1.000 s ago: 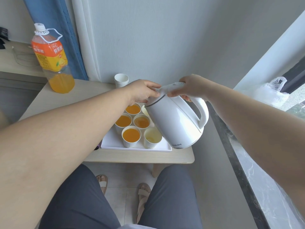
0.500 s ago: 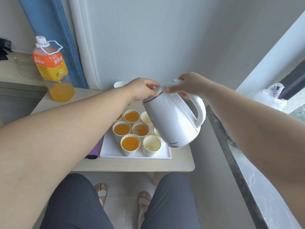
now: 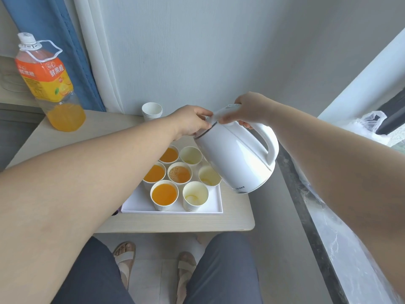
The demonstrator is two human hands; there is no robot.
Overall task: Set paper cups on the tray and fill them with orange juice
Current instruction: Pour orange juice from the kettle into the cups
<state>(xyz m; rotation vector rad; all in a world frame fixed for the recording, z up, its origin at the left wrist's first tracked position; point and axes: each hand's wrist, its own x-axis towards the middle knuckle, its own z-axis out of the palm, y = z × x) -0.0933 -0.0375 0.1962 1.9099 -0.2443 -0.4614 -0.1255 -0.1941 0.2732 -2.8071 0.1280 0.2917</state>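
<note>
Fingers (image 3: 226, 120) of right hand (image 3: 252, 108) tight around kettle handle (image 3: 269, 145), those of left hand (image 3: 190, 121) pinch-tight on lid (image 3: 222, 114).

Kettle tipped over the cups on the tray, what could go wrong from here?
The kettle is tilted with its spout hidden under the left hand, so a pour might miss and wet the tray. Its body hangs close above the pale cup nearest it; lowering it could topple that cup into its packed neighbours.
</note>
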